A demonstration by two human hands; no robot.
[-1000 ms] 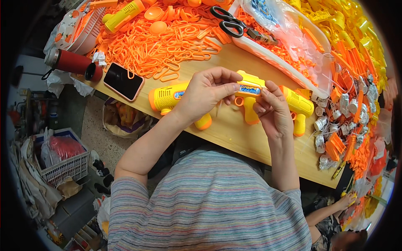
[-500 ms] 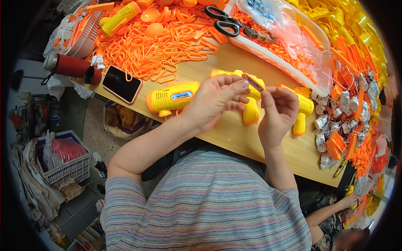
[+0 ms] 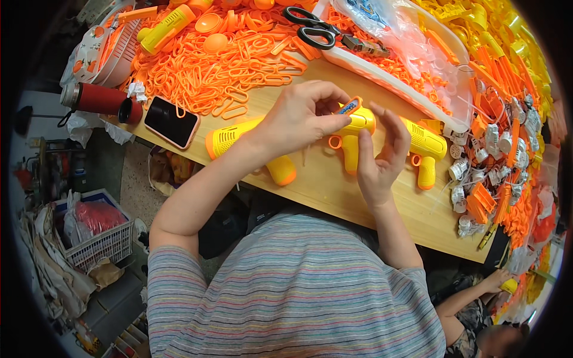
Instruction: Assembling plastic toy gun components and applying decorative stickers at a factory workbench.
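Observation:
My left hand is closed, pinching a small orange-rimmed oval piece with a blue printed face between thumb and fingers. The piece is held above the body of the middle yellow toy gun. To its right, my right hand is open, thumb and fingers apart, beside that gun; whether the thumb touches it I cannot tell. Another yellow toy gun lies partly under my left forearm, its grip showing below my wrist. A third yellow toy gun rests just right of my right hand.
Orange plastic loops are heaped at the back left. Black-handled scissors lie by a white tray of orange parts. A phone and red flask sit left; wired white parts pile right. A co-worker's hand shows lower right.
The orange-rimmed piece was between both hands; now only my left hand holds it, tilted differently. My right hand has moved off it, slightly down, with its fingers spread.

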